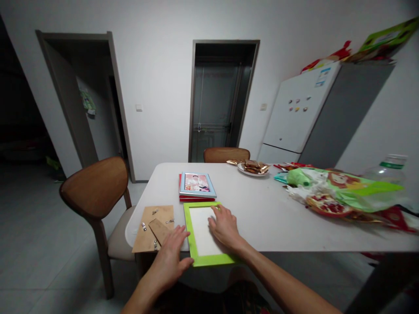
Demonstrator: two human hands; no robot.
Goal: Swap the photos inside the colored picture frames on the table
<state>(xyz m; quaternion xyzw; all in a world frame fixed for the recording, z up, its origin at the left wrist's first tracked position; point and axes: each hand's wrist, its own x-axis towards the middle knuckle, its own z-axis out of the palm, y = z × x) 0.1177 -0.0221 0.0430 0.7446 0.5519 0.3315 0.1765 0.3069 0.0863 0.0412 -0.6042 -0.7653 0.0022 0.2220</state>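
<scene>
A lime-green picture frame (192,237) lies at the table's near edge, its lower end jutting over. White, paper-like material (199,233) fills its opening. My left hand (172,255) is beside the frame's left side, fingers stretched and thumb apart, fingertips at the green border. Over the right part of the opening rests my right hand (225,226), fingers loosely bent and apart, index fingertip near the upper border. Left of the frame, a brown backing board (147,218) with metal clips and a stand leg lies partly behind my left hand.
Behind the green frame, a light-blue framed photo (198,185) sits on a red frame (196,199). Farther right are a plate of wrapped snacks (253,168), an opened pomegranate (330,207), a green bag (353,187) and a clear bottle (388,174). A wooden chair (98,187) stands left.
</scene>
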